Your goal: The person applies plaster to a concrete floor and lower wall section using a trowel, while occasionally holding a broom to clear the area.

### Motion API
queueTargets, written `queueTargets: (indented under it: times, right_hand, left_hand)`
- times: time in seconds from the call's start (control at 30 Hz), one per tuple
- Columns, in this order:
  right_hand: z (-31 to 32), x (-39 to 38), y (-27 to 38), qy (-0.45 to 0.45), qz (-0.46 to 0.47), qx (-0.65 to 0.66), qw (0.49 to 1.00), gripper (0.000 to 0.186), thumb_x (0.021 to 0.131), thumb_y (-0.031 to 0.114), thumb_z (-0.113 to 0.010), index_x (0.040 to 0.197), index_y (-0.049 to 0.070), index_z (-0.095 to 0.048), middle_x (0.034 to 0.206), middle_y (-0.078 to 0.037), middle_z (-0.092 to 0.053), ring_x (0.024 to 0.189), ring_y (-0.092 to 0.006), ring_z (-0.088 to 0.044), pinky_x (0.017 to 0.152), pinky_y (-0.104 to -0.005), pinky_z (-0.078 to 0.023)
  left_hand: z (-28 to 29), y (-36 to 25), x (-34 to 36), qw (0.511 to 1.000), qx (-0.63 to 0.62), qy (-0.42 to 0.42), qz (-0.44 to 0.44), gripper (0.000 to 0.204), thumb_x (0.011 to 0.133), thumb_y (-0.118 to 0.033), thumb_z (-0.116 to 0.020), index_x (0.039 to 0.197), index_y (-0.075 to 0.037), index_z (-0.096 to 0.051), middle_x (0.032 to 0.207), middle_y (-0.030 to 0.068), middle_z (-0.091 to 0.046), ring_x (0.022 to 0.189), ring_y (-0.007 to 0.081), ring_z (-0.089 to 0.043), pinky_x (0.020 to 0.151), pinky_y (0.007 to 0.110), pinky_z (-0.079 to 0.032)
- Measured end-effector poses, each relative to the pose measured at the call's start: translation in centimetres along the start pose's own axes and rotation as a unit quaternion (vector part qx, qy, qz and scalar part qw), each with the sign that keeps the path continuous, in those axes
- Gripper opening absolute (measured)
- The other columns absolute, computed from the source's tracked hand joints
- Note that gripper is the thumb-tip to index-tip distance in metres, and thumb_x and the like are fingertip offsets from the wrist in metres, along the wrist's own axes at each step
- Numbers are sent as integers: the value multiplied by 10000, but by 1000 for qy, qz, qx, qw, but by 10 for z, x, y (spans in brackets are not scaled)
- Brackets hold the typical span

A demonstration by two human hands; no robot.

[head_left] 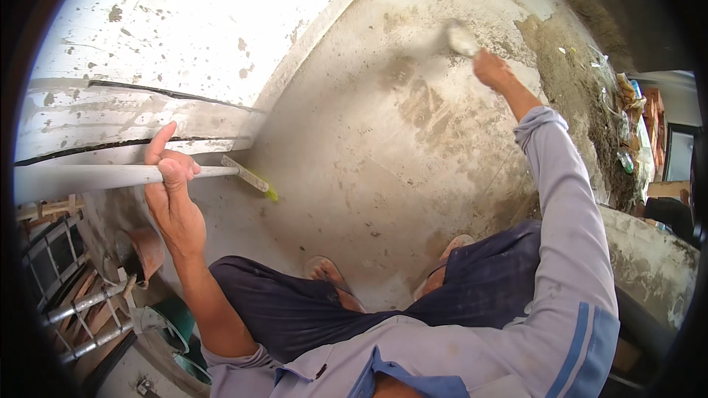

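Working over a grey floor, we judge the step in hand to be surface work: the right arm is stretched far forward and the right hand is closed around a pale tool. The tool lies over the far part of the floor, near the dark patches. Motion blur hides its outline, so we cannot tell its kind, nor whether it touches the floor.

The left hand grips the white pole of a broom lightly, thumb across the near side and one finger raised. The broom head is at the foot of the wall, with yellow-green bristles at its end.

In our judgement, the next move calls for a firm right-hand grip, controlled reach, and the broom held clear of the right arm.

Count of items in view:
- Hands: two, both occupied.
- Broom: one.
- Pale tool: one.
- Feet: two, set apart on the floor.
- Dark strips along the wall: two.
- Reddish bucket: one, left of the left forearm.
- Green container: one, nearer us than the bucket.
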State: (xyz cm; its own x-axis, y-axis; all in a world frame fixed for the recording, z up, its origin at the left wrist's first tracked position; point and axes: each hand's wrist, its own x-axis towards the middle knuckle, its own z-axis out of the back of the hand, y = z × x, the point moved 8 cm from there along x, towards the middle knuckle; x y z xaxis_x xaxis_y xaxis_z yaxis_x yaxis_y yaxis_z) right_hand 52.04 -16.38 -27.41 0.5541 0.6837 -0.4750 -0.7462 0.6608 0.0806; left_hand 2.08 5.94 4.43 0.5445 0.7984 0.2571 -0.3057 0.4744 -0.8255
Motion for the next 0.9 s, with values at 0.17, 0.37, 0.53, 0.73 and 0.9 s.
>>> queueTargets:
  times: [0.17,0.37,0.53,0.73,0.9]
  right_hand:
    - [-12,-32,144,81,102,56,990,336,962,182,-366,1224,-5,-464,1087,-225,-626,956,-347,-636,786,-439,-516]
    - [11,-7,222,43,145,-57,987,383,970,177,-317,1270,-27,-438,1123,-219,-620,1024,-370,-613,835,-464,-520]
    - [66,31,26,-42,-142,121,982,353,947,236,-369,1015,-26,-594,856,-202,-677,673,-294,-667,624,-420,-534]
    - [-4,-88,120,7,139,-32,990,330,936,283,-387,1166,61,-468,930,-234,-658,888,-377,-644,746,-496,-501]
    - [-13,-46,-77,-69,-12,-154,986,269,931,164,-443,1140,58,-573,1102,-183,-630,966,-324,-642,820,-432,-521]
  left_hand:
    - [9,5,-4,1000,-4,-5,2,548,1004,-409,-386,1267,62,-480,713,-2,-425,715,100,-428,711,245,-379]
    - [-2,-1,0,1000,-8,7,13,558,989,-439,-413,1247,48,-502,693,-4,-424,699,99,-428,697,244,-380]
    - [13,-5,-7,1000,22,-11,7,537,987,-443,-418,1236,21,-527,703,-3,-439,704,105,-439,697,249,-389]
    - [11,7,1,998,18,-51,28,546,998,-444,-376,1193,33,-556,677,-20,-387,665,96,-384,650,243,-364]
    - [-20,-4,4,999,-16,-26,11,551,995,-451,-385,1155,42,-571,639,-33,-353,615,82,-345,593,231,-327]
